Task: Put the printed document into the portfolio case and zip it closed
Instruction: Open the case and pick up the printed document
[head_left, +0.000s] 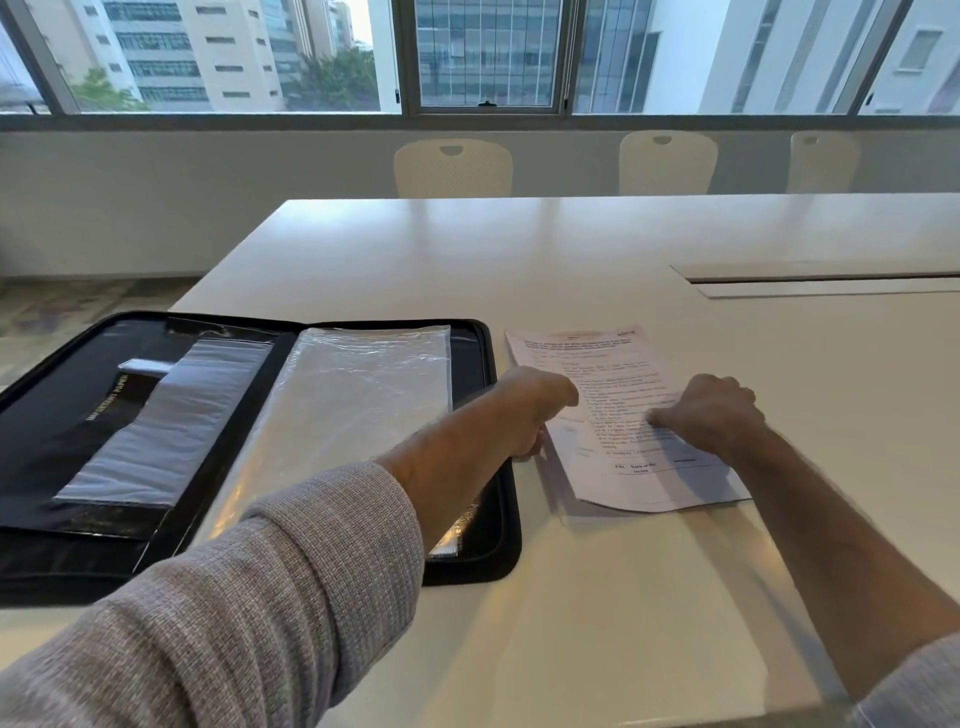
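black portfolio case (498, 519), white table (597, 244)

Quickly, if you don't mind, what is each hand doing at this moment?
Left hand: fingers curled at the left edge of the printed document, seemingly gripping it.
Right hand: fingers curled, resting on the document; a grip cannot be told.

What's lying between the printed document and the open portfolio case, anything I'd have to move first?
Nothing visible. The printed document lies on the table just right of the open portfolio case, with both hands on it: left hand at its left edge, right hand on top. Clear plastic sleeves cover the case's right half.
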